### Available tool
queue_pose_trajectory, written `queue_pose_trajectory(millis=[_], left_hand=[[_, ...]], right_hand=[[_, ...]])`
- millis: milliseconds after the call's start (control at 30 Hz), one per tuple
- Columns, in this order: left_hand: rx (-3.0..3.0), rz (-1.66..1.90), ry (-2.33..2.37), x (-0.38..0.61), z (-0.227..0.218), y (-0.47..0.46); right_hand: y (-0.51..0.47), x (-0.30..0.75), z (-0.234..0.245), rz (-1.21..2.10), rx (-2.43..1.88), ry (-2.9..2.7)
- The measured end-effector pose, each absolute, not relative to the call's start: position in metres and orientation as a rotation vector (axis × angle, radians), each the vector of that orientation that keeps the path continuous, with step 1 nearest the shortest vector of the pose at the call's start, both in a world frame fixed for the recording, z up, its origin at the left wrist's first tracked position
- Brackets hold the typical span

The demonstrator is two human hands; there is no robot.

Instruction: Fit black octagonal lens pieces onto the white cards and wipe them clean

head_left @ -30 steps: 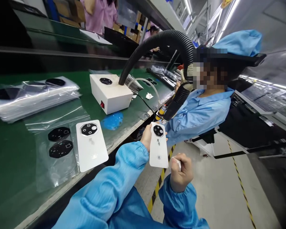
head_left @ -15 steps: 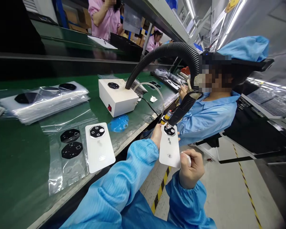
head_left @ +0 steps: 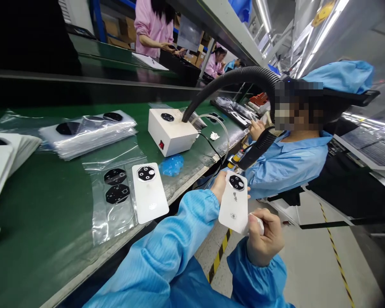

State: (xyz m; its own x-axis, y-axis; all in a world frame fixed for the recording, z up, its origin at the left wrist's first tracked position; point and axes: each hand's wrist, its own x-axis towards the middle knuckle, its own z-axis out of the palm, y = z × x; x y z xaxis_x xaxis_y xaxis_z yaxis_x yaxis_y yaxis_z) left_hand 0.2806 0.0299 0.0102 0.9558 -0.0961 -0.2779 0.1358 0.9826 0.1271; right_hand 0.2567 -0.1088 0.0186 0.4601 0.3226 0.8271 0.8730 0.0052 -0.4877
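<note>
My left hand (head_left: 220, 187) grips a white phone back cover (head_left: 233, 205) by its left edge, off the bench. A black camera panel with round holes sits at the cover's top, and dark markings run down its middle. My right hand (head_left: 267, 237) is closed on a crumpled white wipe (head_left: 258, 223) at the cover's lower right corner. Whether the wipe touches the cover's face I cannot tell. Another white back cover (head_left: 152, 197) lies on the bench, beside a clear plastic bag (head_left: 111, 220) with two black camera panels (head_left: 116, 194).
A white box (head_left: 175, 136) with a red switch stands on the green bench (head_left: 64, 205); a black corrugated hose (head_left: 232, 78) arches from it. Bagged covers (head_left: 93, 134) are stacked behind, more covers (head_left: 16, 158) at left. A co-worker (head_left: 288, 158) sits close on the right.
The view has shifted, bringing more covers in at left. The hose nozzle now sits off the held cover's camera panel. Both hands keep their holds; the far person in pink has lowered their arms.
</note>
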Motion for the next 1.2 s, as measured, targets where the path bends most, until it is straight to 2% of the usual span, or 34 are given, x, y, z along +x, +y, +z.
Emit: queue_pose_trajectory(millis=[167,333,433,633,1200], left_hand=[[0.116,0.087,0.330,0.181,-0.006,0.038],[0.081,0.561,0.383,0.043,0.023,0.035],[0.108,0.739,0.285,0.002,0.039,0.021],[0.177,0.983,0.137,-0.007,0.040,0.006],[0.112,0.965,0.144,-0.011,0.046,0.004]], right_hand=[[-0.081,0.224,0.016,-0.445,-1.327,-1.195],[-0.043,0.180,0.017,-0.048,-1.184,-1.402],[-0.028,0.155,0.022,0.186,-1.077,-1.589],[-0.014,0.129,0.028,0.273,-0.984,-1.702],[-0.019,0.126,0.021,0.291,-0.961,-1.655]])
